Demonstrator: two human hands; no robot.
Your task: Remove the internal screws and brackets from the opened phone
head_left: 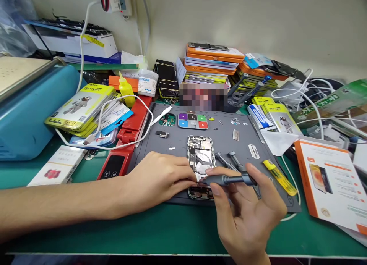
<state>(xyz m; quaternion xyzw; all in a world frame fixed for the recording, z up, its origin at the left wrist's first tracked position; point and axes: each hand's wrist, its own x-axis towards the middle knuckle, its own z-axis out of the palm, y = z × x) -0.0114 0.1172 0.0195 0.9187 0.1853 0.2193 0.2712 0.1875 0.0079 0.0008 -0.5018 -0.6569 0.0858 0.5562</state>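
An opened phone [200, 146], its circuit board and round coil exposed, lies lengthwise on a dark grey work mat [174, 158]. My right hand [249, 215] grips a dark grey screwdriver [225, 180], held nearly level, its tip pointing left over the phone's lower part. My left hand [163, 177] reaches in from the left, fingers pressed together, the fingertips over the phone's left edge close to the screwdriver tip. Whatever those fingertips pinch is hidden. Two more screwdrivers [235, 160] lie behind my right hand, just right of the phone.
A colored magnetic screw tray [192, 120], a small camera part [162, 134] and a razor blade [253, 151] lie on the mat. Red clamp tool [116, 158] stands left; yellow cutter [279, 177] and orange-white box [329, 185] lie right. Battery boxes [82, 108] and white cables surround the mat.
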